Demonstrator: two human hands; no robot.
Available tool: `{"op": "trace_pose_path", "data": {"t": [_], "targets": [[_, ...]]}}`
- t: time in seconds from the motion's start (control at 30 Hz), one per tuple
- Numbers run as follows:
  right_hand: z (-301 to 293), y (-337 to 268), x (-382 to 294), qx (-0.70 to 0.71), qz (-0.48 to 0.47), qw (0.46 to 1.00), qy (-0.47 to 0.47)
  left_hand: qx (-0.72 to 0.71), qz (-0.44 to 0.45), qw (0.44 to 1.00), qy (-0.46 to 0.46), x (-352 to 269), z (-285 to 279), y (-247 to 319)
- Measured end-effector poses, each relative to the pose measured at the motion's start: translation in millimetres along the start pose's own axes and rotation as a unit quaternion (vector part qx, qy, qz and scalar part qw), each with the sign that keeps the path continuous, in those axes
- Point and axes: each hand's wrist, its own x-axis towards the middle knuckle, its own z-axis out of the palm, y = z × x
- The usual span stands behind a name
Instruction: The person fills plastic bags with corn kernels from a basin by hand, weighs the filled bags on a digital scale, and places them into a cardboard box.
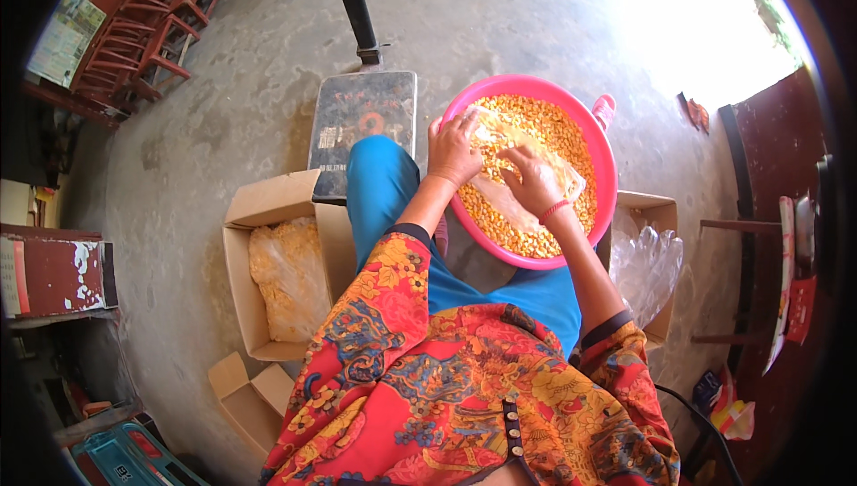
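A round pink plastic basin [607, 171] full of yellow corn kernels [529, 245] stands before me, just beyond my knees. On the kernels lies a clear plastic bag [502, 201], partly filled with corn and stretched slantwise across the basin. My left hand [455, 148] is at the bag's upper left end, close to the basin's rim, its fingertips on the plastic. Over the bag's middle is my right hand [534, 181], palm down with fingers bent; a red cord circles that wrist. Whether either hand pinches the plastic is hard to tell.
A platform scale [365, 111] stands left of the basin. An open cardboard box [238, 285] at left holds a filled plastic bag [291, 278]; another box [663, 208] at right holds clear plastic bags [646, 272]. Red chairs [127, 44] line the upper left wall.
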Motion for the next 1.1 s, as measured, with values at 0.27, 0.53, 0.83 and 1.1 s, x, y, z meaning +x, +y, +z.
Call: {"op": "trace_pose_path", "data": {"t": [0.27, 0.53, 0.83, 1.1], "targets": [[2, -25, -58, -0.029, -0.016, 0.984, -0.177, 0.002, 0.012, 0.999, 0.043, 0, 4, -5], [-11, 19, -41, -0.108, 0.056, 0.992, -0.024, 0.006, 0.023, 1.000, 0.000, 1, -2, 0], [-49, 36, -16, 0.258, 0.155, 0.948, 0.100, 0.003, 0.041, 0.999, -0.033, -3, -14, -1], [-12, 167, -14, -0.159, 0.094, 0.983, 0.016, 0.031, 0.033, 0.998, -0.041, 1, -3, 2]]}}
